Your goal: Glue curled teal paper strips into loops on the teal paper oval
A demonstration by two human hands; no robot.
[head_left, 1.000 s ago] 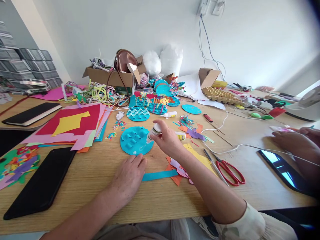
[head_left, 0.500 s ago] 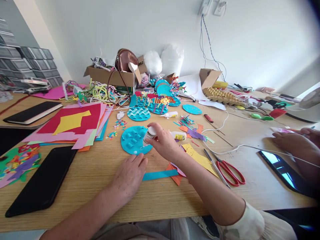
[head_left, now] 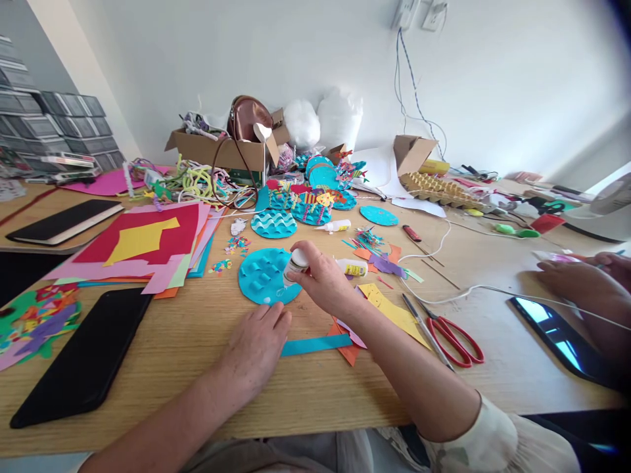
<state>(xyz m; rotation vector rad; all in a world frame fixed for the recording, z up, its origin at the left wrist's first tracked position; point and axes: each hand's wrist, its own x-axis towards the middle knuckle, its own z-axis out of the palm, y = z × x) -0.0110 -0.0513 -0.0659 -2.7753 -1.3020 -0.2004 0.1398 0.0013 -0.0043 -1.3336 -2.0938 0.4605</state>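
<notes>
My right hand [head_left: 323,276] grips a small white bottle [head_left: 296,265], tilted with its lower end over the right side of a round blue disc [head_left: 261,272]. Rows of curled blue paper strips stand on this disc, and a white blob shows near its front edge. My left hand [head_left: 256,345] lies palm down, its fingers spread a little, the fingertips at the disc's front edge. A straight blue strip [head_left: 318,345] lies on the table just right of my left hand.
Red-handled scissors [head_left: 453,338] and yellow paper [head_left: 394,312] lie to the right, a black tablet [head_left: 89,355] and stacked coloured paper [head_left: 142,240] to the left. Another person's hands [head_left: 572,282] are at the far right. Decorated blue discs [head_left: 315,207] stand behind.
</notes>
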